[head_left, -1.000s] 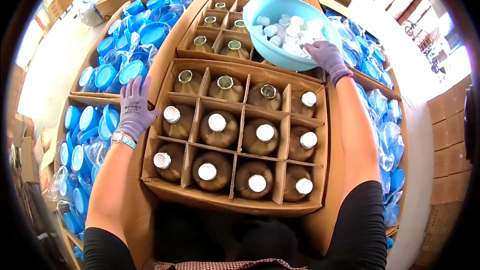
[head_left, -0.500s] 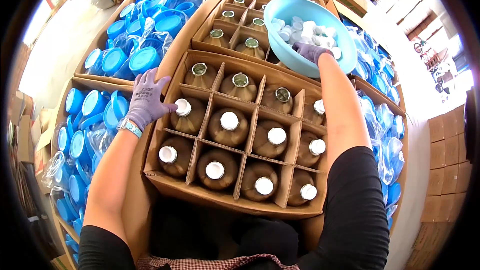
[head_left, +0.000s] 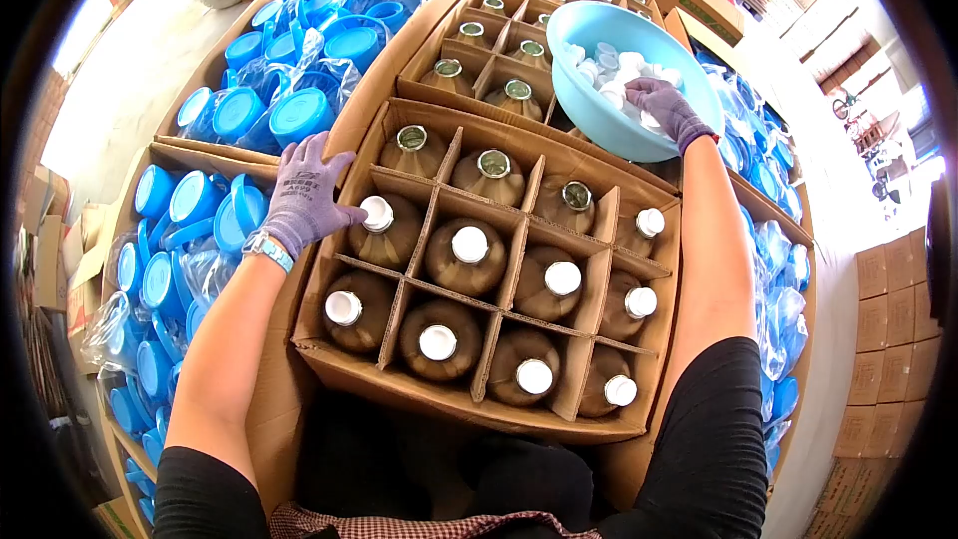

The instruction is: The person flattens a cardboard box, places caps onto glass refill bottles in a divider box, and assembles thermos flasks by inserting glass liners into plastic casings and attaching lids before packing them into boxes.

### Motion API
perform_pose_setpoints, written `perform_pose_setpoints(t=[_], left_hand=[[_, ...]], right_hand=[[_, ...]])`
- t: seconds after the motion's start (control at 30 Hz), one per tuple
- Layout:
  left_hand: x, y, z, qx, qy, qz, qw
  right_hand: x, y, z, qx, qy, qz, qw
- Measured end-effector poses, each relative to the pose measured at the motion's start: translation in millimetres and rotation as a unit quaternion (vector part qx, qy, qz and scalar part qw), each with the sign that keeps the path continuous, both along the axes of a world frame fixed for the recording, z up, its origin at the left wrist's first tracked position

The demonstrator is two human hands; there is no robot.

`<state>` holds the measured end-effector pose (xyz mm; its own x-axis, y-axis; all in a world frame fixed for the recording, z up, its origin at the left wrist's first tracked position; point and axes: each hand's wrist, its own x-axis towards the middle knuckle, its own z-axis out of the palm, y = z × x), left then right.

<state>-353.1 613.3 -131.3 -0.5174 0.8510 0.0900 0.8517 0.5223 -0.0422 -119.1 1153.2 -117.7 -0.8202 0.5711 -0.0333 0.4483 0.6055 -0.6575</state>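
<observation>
In the head view, a cardboard carton [head_left: 449, 404] with dividers holds several brown-looking bottles. White caps sit on the two near rows and on the far right bottle [head_left: 650, 223]; three bottles of the far row, including the middle one [head_left: 493, 164], have bare mouths. My left hand [head_left: 304, 195], in a purple-grey glove, lies with fingers spread on the carton's left edge, its thumb by a capped bottle [head_left: 376, 214]. My gloved right hand [head_left: 664, 108] is inside a light blue bowl [head_left: 639, 30], fingers curled against loose white caps [head_left: 609, 65], how many is hidden.
Cartons of blue-lidded items in plastic wrap, such as this lid [head_left: 301, 117], flank both sides. Behind stands another divided carton with uncapped bottles [head_left: 517, 95], the bowl resting over its right part. Stacked brown boxes [head_left: 888, 319] rise at the right.
My right hand has shifted right and a little up within the bowl, its fingers now showing over the caps. My left hand stays on the carton edge. The view has shifted slightly.
</observation>
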Motion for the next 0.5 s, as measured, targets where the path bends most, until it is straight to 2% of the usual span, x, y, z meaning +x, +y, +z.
perform_pose_setpoints(t=[0.07,0.17,0.2,0.27,0.33,0.43,0.5], left_hand=[[-1,0,0,0.002,-0.003,0.0,1.0],[4,0,5,-0.004,-0.006,0.011,1.0],[5,1,6,-0.008,-0.007,0.016,1.0],[3,0,4,-0.01,-0.005,0.012,1.0],[2,0,2,-0.007,-0.007,0.008,1.0],[1,-1,2,0.002,-0.012,0.003,1.0],[0,-2,2,0.005,-0.018,0.001,1.0]], right_hand=[[-5,2,-3,-0.014,0.055,-0.017,0.998],[-2,2,10,0.099,0.023,-0.102,0.989],[-1,7,6,0.095,0.064,-0.111,0.987],[4,8,10,-0.034,0.138,-0.108,0.984],[8,5,20,-0.193,0.195,-0.091,0.957],[8,-74,69,-0.321,0.223,-0.061,0.918],[-1,-126,76,-0.351,0.237,0.065,0.904]])
